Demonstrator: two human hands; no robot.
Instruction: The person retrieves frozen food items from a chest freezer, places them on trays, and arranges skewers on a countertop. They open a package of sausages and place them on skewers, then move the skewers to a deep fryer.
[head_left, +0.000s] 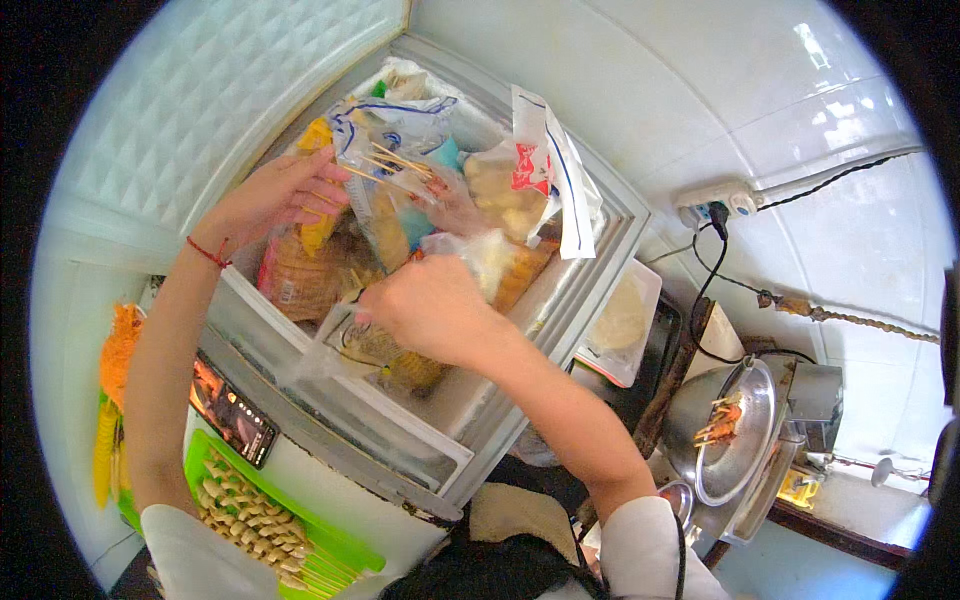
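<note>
An open chest freezer full of bagged food lies before me. Over its left part is my left hand, fingers apart, beside a yellow packet and the tips of wooden skewers; whether it touches them is unclear. My right hand is closed on the edge of a clear plastic bag near the front of the freezer. Behind that hand, a bag of skewered meat rests among other bags. A white bag with red print stands against the back right wall.
At the lower left, a green tray holds skewered food beside a phone. A metal colander with skewers sits at the right. A power strip with cords hangs on the tiled wall.
</note>
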